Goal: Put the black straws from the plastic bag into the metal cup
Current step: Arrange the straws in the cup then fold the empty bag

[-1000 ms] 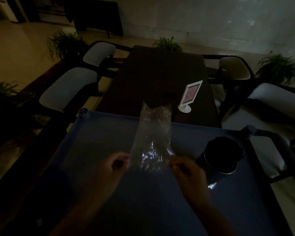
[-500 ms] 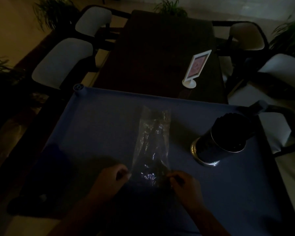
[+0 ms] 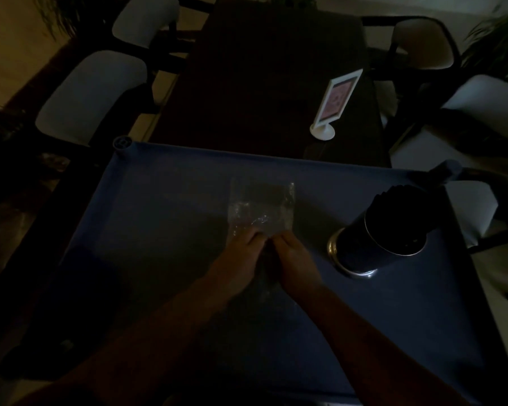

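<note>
The clear plastic bag (image 3: 261,206) lies flat on the blue tabletop (image 3: 159,218), its far end pointing away from me. It looks dark inside, and I cannot make out straws in it. My left hand (image 3: 241,256) and my right hand (image 3: 295,260) rest side by side on the bag's near part, their fingertips meeting and pinching the plastic. To the right stands the metal cup (image 3: 373,253), filled with a bundle of black straws (image 3: 399,206) that reach above its rim.
Beyond the blue tabletop is a dark wooden table (image 3: 261,83) with a small white sign stand (image 3: 336,105). Light-cushioned chairs (image 3: 91,92) stand on both sides, and potted plants line the edges. The light is very dim.
The bag went from held upright to lying flat on the tabletop. My hands moved forward and closer together along it, and my view tilted down.
</note>
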### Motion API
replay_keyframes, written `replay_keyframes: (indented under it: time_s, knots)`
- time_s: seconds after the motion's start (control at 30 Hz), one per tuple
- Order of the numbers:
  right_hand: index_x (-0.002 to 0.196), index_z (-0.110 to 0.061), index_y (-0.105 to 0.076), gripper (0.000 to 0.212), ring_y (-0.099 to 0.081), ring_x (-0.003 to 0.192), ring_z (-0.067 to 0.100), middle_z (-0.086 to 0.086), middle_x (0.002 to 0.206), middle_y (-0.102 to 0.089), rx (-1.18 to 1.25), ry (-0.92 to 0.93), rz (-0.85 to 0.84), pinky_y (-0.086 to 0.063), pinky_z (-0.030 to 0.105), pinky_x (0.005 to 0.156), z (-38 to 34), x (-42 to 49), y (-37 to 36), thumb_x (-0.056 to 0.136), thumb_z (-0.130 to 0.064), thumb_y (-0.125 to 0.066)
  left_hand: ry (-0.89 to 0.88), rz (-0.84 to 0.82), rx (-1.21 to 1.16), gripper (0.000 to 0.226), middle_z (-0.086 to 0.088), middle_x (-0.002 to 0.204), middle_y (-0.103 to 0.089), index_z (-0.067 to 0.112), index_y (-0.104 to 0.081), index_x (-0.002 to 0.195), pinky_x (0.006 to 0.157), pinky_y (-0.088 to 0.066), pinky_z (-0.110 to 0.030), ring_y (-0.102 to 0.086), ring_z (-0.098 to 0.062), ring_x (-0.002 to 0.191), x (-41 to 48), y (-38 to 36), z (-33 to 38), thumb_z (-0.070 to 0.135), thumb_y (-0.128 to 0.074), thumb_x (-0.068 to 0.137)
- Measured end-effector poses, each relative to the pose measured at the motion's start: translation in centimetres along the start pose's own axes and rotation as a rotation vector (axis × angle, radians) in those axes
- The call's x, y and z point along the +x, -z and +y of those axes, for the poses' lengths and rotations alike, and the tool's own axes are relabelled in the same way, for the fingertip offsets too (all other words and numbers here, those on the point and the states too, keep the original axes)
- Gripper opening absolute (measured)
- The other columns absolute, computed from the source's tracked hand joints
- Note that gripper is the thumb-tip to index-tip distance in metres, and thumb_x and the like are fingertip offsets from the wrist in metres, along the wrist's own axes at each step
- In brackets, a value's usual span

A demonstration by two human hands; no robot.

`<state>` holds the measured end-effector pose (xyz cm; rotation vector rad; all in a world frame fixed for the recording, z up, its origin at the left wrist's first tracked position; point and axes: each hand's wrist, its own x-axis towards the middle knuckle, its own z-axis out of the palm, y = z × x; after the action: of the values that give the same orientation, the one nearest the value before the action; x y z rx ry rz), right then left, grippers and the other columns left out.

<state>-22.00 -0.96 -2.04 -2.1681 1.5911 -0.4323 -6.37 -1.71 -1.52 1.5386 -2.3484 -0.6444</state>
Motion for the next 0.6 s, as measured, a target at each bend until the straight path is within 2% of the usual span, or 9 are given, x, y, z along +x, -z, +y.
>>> replay_keyframes:
  time_s: [0.13,0.27,0.33,0.4,0.47,0.53,0.6]
  knots:
    - [0.131,-0.01,-0.057,0.05,-0.057,0.116,0.036,0.016,0.129,-0.057,-0.034,0.013,-0.048,-0.05,0.039,0.097,0.8,1.0,-0.9,0.082,-0.008,-0.066,-0.005,-0.051,0.1,0.056,-0.007,0.151,-0.035,0.013,-0.042,0.142,0.113,-0.037,-0.034,-0.039,-0.024,0.137,0.0,-1.8,-2.2,0.007,-0.061,0.089]
    - [0.144,-0.015,-0.042,0.062,-0.036,0.137,0.035,0.013,0.148,-0.039,-0.066,0.002,-0.166,-0.039,0.043,0.11,1.5,1.5,-1.1,0.084,-0.016,-0.057,-0.056,-0.072,0.268,0.058,-0.019,0.153,-0.037,0.006,-0.041,0.144,0.116,-0.029,-0.049,-0.034,-0.037,0.141,-0.3,-2.9,-3.5,0.023,-0.06,0.092]
    - [0.148,-0.016,-0.034,0.065,-0.025,0.144,0.034,0.012,0.156,-0.028,-0.125,-0.01,-0.213,-0.032,0.046,0.115,2.1,1.3,-1.5,0.088,-0.027,-0.057,-0.06,-0.113,0.3,0.063,-0.021,0.158,-0.026,0.009,-0.032,0.149,0.117,-0.014,-0.048,-0.023,-0.04,0.146,-0.6,-3.3,-4.2,0.035,-0.053,0.095]
    - [0.152,-0.014,-0.024,0.075,-0.01,0.149,0.034,0.012,0.162,-0.015,-0.218,-0.007,-0.258,-0.018,0.052,0.12,2.9,0.8,-2.0,0.09,-0.047,-0.053,-0.056,-0.152,0.319,0.069,-0.021,0.161,-0.013,0.014,-0.021,0.152,0.118,-0.006,-0.05,-0.009,-0.039,0.149,-1.1,-3.7,-4.9,0.047,-0.041,0.096]
    - [0.155,-0.016,-0.012,0.09,0.005,0.151,0.03,0.01,0.164,0.0,-0.341,0.007,-0.29,0.0,0.053,0.121,3.6,0.3,-2.3,0.088,-0.07,-0.036,-0.058,-0.157,0.351,0.073,-0.019,0.163,-0.005,0.019,-0.013,0.154,0.12,-0.007,-0.053,-0.001,-0.036,0.149,-1.7,-3.9,-5.2,0.058,-0.028,0.094]
    - [0.156,-0.017,-0.004,0.101,0.011,0.15,0.028,0.009,0.163,0.008,-0.385,0.016,-0.286,0.004,0.055,0.12,4.1,-0.2,-2.4,0.081,-0.083,-0.018,-0.05,-0.139,0.365,0.079,-0.02,0.163,-0.003,0.022,-0.01,0.155,0.12,-0.008,-0.054,0.0,-0.037,0.149,-1.9,-3.9,-5.2,0.067,-0.023,0.092]
    - [0.156,-0.015,-0.002,0.111,0.011,0.15,0.028,0.012,0.163,0.008,-0.389,0.023,-0.293,0.004,0.058,0.119,4.5,-0.6,-2.3,0.075,-0.09,-0.015,-0.047,-0.124,0.395,0.085,-0.023,0.162,-0.006,0.024,-0.011,0.155,0.118,-0.007,-0.055,-0.004,-0.04,0.149,-2.0,-3.9,-5.0,0.074,-0.024,0.088]
